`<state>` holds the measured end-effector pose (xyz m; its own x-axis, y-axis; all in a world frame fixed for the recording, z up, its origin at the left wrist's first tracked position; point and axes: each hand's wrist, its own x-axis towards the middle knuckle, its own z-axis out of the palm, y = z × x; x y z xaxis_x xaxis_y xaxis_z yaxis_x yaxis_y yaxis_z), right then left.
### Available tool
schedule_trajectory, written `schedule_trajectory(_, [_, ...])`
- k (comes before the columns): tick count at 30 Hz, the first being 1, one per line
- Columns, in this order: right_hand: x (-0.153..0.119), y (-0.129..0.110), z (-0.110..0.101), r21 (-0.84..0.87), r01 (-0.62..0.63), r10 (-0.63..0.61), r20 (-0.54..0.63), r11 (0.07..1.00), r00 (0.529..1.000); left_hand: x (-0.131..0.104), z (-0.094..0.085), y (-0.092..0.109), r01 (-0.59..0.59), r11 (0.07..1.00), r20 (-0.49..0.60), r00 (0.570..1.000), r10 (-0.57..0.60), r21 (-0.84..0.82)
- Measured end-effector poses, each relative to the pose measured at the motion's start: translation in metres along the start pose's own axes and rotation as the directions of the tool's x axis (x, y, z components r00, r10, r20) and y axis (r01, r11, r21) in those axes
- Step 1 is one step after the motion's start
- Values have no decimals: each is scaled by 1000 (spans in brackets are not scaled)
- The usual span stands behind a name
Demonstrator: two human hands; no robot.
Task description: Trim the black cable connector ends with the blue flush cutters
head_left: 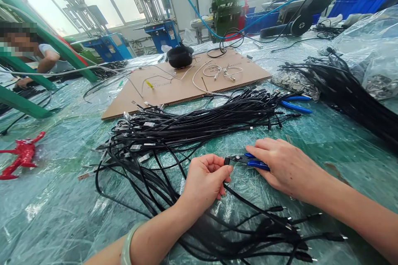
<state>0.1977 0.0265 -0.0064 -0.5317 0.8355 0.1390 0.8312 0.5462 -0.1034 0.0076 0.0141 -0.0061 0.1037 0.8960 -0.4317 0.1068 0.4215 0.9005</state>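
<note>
Near the frame's middle, the left hand (205, 180) had its grip pinched on a black cable end (227, 161). Just right, the right hand (281, 167) grasped blue-handled cutters (258, 165), tips at that end. Above both, a black cable bundle (199, 124) lay across the bench (56, 215), below brown cardboard (177, 87).

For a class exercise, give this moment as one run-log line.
left hand: pinches black cable end; right hand: holds blue-handled cutters at it; beyond: black USB cables
</note>
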Motion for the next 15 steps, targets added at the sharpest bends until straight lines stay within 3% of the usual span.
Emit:
schedule_trajectory(8, [0, -1, 0, -16, 20, -20, -21, 1000, 1000, 0, -1, 1, -10, 1000, 1, 1000, 10, 9])
schedule_trajectory(15, [2, -2, -1, 8, -22, 21, 50, 1000, 999, 0, -1, -1, -13, 1000, 13, 1000, 13, 23])
